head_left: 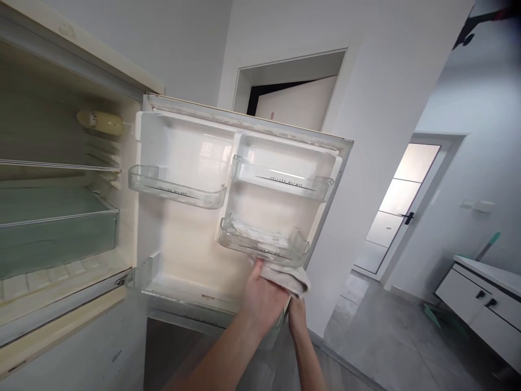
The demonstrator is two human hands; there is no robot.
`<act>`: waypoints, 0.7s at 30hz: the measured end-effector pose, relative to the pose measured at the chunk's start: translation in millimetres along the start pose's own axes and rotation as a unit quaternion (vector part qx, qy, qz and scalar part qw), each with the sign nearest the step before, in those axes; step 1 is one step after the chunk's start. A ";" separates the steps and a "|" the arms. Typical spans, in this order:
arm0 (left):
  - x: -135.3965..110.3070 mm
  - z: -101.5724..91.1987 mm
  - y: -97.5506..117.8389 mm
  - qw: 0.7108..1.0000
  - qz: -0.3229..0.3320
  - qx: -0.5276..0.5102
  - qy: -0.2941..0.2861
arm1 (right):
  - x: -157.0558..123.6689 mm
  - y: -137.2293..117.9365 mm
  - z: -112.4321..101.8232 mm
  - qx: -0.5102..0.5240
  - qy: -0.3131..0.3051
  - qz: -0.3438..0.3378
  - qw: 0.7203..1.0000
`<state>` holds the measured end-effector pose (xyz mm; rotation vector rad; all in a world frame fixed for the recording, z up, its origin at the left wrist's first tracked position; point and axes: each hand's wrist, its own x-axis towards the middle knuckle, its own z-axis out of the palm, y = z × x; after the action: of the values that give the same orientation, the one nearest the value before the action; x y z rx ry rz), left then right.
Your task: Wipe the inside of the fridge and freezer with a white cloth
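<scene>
My left hand is closed on a pale cloth, its thumb up near the underside of the lower right clear door bin. The cloth bunches over the fingers and covers most of them. Just below and to the right, my right hand is at the outer edge of the open refrigerator door, its fingers curled there and partly hidden. Whitish smears or residue show inside that lower bin. Two more clear bins, an upper right one and a left one, hang on the door.
Left of the door stands the open refrigerator compartment with a glass shelf and a greenish drawer. A long bin runs along the door's bottom. Behind are a white wall, a doorway and a low cabinet.
</scene>
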<state>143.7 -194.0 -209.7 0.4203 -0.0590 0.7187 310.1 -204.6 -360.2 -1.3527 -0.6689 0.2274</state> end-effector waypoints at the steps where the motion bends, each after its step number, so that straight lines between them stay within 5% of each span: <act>1: 1.6 0.1 -3.4 1.000 -0.012 -0.006 0.013 | 0.3 1.3 -0.5 0.001 -0.005 -0.008 1.000; 7: -16.3 -30.8 37.3 0.983 0.054 -0.012 0.175 | 2.5 9.2 -4.2 -0.048 0.045 0.028 0.997; 11: -37.5 -48.3 79.1 0.964 0.151 -0.047 0.212 | 3.1 7.5 -3.3 -0.055 0.043 0.029 0.997; 16: -31.2 -30.1 92.1 0.964 0.210 -0.055 0.151 | 1.0 3.5 -3.4 -0.075 0.046 0.009 0.996; 21: -17.3 -11.3 77.1 0.950 0.230 -0.075 0.198 | -1.7 1.4 -4.4 -0.087 0.040 -0.017 0.995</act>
<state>79.6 -148.5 -196.2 0.1068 0.1723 1.2407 311.5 -208.8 -362.4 -1.5073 -0.6561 0.0884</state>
